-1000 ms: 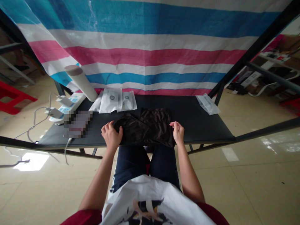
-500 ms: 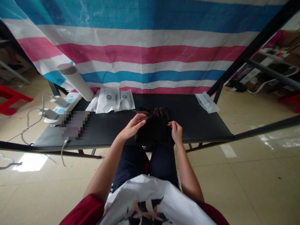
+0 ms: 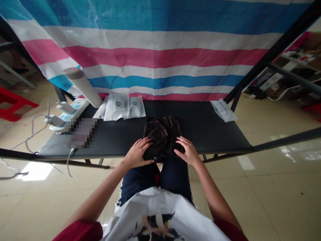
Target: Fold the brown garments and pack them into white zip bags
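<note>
Going L to R: white packets (image 3: 116, 107) at back of black table (image 3: 213, 134), my L hand (image 3: 137, 154) flat, fingers spread, no grip, pressing folded dark cloth (image 3: 163, 135) at table's near edge, R hand (image 3: 187, 152) same, fingers open on it.

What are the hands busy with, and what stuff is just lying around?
Being handled:
- folded shiny dark cloth
- left hand
- right hand

Just lying about:
- flat white plastic packets
- lone white plastic packet
- long pale round tube
- white power strip
</note>
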`<state>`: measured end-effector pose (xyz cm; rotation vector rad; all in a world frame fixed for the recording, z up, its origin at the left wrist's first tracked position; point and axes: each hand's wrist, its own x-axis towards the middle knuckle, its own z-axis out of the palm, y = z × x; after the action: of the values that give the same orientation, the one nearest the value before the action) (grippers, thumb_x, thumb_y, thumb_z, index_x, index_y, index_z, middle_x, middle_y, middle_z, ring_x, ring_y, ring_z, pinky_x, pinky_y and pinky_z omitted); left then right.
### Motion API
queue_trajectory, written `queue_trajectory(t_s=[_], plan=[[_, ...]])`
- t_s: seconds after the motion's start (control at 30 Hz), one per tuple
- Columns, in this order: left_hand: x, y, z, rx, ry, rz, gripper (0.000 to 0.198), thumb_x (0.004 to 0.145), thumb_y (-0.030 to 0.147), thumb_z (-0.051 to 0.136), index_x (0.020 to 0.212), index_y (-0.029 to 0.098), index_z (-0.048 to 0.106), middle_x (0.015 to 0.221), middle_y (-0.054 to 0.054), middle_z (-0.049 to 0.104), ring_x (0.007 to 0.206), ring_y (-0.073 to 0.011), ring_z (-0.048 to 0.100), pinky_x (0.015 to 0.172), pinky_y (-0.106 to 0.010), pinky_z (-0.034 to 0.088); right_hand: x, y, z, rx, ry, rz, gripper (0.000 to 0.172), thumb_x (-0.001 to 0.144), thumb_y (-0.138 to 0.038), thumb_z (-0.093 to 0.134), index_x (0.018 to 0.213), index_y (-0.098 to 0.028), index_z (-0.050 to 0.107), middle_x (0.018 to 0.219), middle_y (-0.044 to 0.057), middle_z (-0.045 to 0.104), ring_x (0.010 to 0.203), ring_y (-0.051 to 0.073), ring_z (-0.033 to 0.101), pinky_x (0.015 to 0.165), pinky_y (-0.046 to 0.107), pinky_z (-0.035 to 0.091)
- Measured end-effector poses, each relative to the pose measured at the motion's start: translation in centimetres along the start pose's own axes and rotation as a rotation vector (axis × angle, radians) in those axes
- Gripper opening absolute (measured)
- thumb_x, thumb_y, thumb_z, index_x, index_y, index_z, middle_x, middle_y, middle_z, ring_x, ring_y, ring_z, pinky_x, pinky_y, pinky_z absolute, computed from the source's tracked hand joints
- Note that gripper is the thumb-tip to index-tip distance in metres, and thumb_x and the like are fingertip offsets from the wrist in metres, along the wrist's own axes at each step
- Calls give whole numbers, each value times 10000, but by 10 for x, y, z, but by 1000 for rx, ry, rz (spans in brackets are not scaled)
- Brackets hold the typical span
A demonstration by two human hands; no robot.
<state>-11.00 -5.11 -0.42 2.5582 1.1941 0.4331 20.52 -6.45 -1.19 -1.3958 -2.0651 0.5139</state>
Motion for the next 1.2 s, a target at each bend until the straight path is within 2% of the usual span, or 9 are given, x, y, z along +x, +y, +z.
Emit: queue_trajectory(t_s=[0.1,0.17,0.27,0.47,0.63,0.77,0.93,1.07,1.2], plan=[[-17,-3,5,39,-35,-5,697,766,430,692,1394,209,486,1489,-121,459,1420,-310,359,1187,-488,266,-24,-4,-3,-163,-183,-110,865,705,-469,752,1466,-230,418,1537,107,396,1433,330,331,1187,575,204],[-26,-5,5,43,-68,-4,672,775,305,665,1413,223,470,1502,-102,449,1433,-286,345,1190,-474,273,-36,-5,-3,-235,-240,-149,966,687,-320,758,1530,-235,293,1576,97,322,1458,315,285,1200,568,177],[-36,-5,0,23,-121,-1,731,733,141,602,1439,239,441,1519,-75,433,1449,-254,324,1199,-464,265,-45,-5,-4,-294,-260,-177,960,695,-119,655,1549,-256,238,1584,71,311,1466,271,278,1201,539,198],[-42,-5,-8,-125,-117,5,694,732,95,496,1411,237,477,1470,-61,500,1428,-226,364,1190,-451,270,-42,-7,-7,-229,-237,-142,663,822,-184,558,1462,-300,430,1519,48,435,1410,267,380,1169,534,237],[-22,-8,2,-192,155,-223,304,923,329,432,933,192,703,960,-89,736,988,-236,671,915,-364,466,-13,0,4,-105,-5,32,269,924,-294,467,971,-249,728,1042,93,738,1016,269,656,906,420,465],[12,-10,4,-156,295,-526,492,932,503,424,579,188,559,525,-16,544,534,-151,540,577,-278,375,23,8,13,-145,129,255,445,949,-493,441,700,-211,678,608,103,663,610,247,649,583,314,426],[42,-20,-2,-77,374,-582,253,830,435,588,944,214,634,872,-44,656,800,-210,608,675,-294,426,47,15,12,-300,193,329,303,860,-497,596,804,-208,662,693,98,682,646,244,656,585,296,417],[49,-34,-3,-28,357,-607,392,846,501,562,1069,184,626,1008,-102,643,964,-275,575,865,-385,453,53,28,9,-211,285,322,392,827,-495,620,1057,-178,640,965,127,703,841,262,674,682,324,478],[59,-51,-2,-12,224,-593,523,780,603,609,1054,162,666,1028,-135,633,1015,-317,553,923,-436,436,65,44,8,-138,289,374,526,734,-477,721,1153,-174,621,992,120,714,893,269,681,759,356,505]])
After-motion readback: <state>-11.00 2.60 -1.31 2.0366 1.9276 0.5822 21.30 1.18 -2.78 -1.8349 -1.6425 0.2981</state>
